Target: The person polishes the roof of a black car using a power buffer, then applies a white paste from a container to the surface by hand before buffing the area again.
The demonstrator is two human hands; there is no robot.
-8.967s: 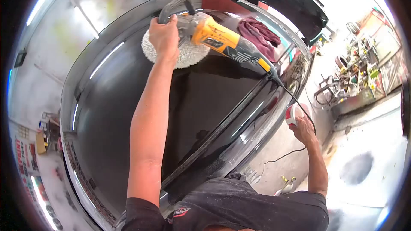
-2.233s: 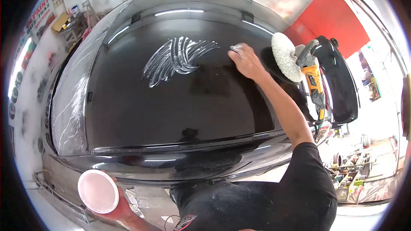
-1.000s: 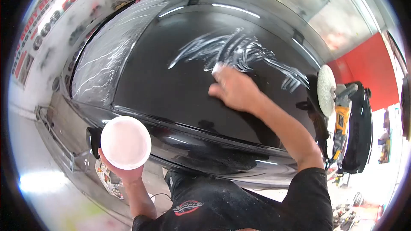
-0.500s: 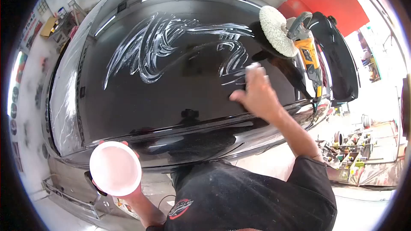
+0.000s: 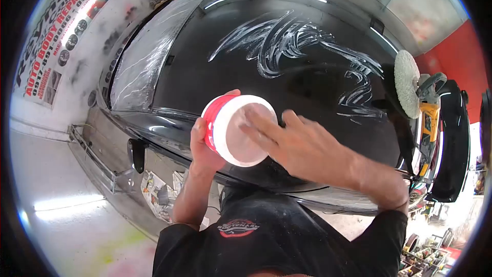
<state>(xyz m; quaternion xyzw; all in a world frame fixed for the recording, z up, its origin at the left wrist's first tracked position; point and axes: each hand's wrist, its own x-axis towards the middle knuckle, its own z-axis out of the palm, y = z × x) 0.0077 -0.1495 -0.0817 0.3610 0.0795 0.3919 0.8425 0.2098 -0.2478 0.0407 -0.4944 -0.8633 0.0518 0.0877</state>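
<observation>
My left hand (image 5: 205, 150) is wrapped round a red and white tub (image 5: 220, 131), tilting its open top toward me. Pale pinkish paste (image 5: 240, 141) shows inside the white rim. The fingers of my right hand (image 5: 315, 151) stretch over the rim and into the tub, at the paste; they are slightly blurred, and their tips look whitish. Behind both hands spreads a glossy black car panel (image 5: 200, 84). White streaks of paste (image 5: 279, 46) are smeared across it in curved strokes.
On the right of the panel rests a yellow and black power polisher (image 5: 429, 110) with a fluffy white pad (image 5: 406, 84). Plastic sheeting (image 5: 148, 64) covers the car's left part. A metal frame (image 5: 95, 151) and newspaper (image 5: 156, 190) lie at lower left, shelves of supplies (image 5: 425, 256) at lower right.
My left hand has raised the tub up and to the right, in front of the panel. My right hand has left the panel and come to the tub. The view has turned left.
</observation>
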